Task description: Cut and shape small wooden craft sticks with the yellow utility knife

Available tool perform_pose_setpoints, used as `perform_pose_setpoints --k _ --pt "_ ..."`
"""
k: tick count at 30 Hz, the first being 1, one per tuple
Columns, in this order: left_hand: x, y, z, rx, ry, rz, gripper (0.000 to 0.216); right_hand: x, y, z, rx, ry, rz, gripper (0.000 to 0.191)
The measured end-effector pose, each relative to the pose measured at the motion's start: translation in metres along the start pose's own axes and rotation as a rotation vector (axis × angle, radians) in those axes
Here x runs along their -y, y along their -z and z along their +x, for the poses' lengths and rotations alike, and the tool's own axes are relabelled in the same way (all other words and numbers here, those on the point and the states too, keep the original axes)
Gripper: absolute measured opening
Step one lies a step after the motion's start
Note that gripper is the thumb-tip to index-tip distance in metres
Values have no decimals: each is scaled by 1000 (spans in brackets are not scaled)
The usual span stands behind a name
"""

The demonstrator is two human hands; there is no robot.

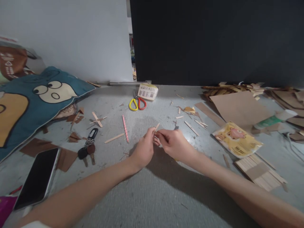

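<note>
Fingers of L hand & R hand clamped on wood stick, yellow pkt w/ blurry characters

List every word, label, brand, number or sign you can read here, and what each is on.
No words read clearly enough to quote.
Yellow cartoon packet: dark characters, too blurred.
Pale packet at the back: printed lines, too small.
Brown bag: white lettering, blurred, with a triangular sign.
Green-and-white tube: any print too blurred.
</note>
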State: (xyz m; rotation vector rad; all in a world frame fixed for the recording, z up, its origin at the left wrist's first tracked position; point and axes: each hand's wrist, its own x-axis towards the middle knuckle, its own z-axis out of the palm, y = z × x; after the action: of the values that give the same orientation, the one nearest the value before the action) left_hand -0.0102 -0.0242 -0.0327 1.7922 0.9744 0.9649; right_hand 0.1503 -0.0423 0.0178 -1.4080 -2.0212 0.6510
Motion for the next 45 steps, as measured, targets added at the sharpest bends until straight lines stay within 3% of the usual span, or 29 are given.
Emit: perform_pose_setpoints --k 5,10,15,18,23,29,32,34,36,40,42,45 --pt "0 -2 -1 -85 100 -13 16 2 -9 0 -51 -11 -19 26" --pt "0 -2 -1 -46 73 -61 21 6 -10 -4 -46 -15 -77 19" --pt "-11 0 -2 -22 51 -68 27 12 0 -4 -32 -28 -42 25" --pt "-14 -1 -1 -51 133 -114 24 16 -1 -5 -14 -52 -66 25" --pt "-3 0 9 -203 299 -210 18 24 -5 -11 6 -23 -158 24" --pt "6 2 13 -136 133 -296 30 -7 15 5 -100 -98 -456 29" --pt "4 2 11 -147 130 -297 31 -26 21 11 -45 -25 -582 28" --pt "2 2 11 -148 137 -313 29 -31 20 7 -138 14 -709 26" --pt "1 2 10 -130 164 -328 27 -29 17 -3 -187 -46 -768 35" --pt "-3 2 8 -105 207 -257 26 -22 12 -24 35 -235 -673 53" --pt "-3 2 6 -120 197 -188 27 -24 13 -31 118 -248 -667 48" --pt "-2 4 6 -104 167 -96 29 -32 18 -40 115 -201 -534 48"
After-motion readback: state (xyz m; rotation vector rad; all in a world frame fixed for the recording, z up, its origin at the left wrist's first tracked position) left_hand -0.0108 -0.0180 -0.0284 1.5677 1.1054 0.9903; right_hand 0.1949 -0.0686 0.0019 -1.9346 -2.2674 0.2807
